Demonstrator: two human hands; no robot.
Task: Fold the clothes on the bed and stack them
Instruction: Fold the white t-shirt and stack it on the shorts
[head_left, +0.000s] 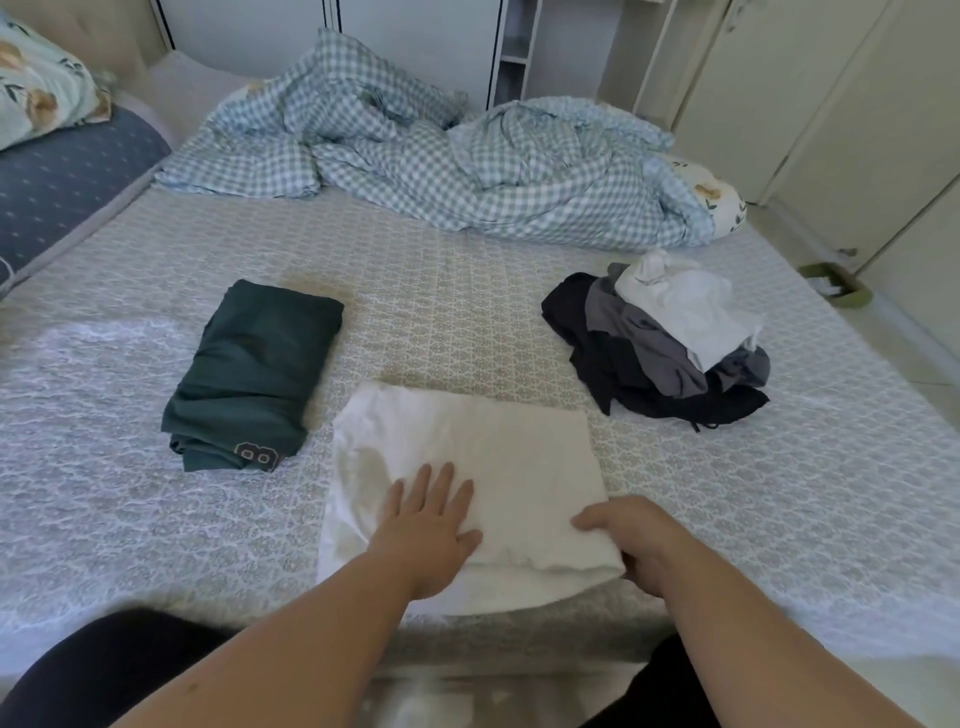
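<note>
The right hand's (631, 540) fingertips are hidden under the white cloth's (498, 457) edge. The pile's (660, 343) lower garments are covered. The pillow (36, 88) is cut off at the left edge.

The bed (467, 291) wears a pale patterned cover. On it lie a folded white garment (498, 457) near the front edge, a folded dark green garment (254, 369) to its left, a loose pile of clothes (660, 343) at right, and a rumpled checked duvet (441, 156) behind.
</note>
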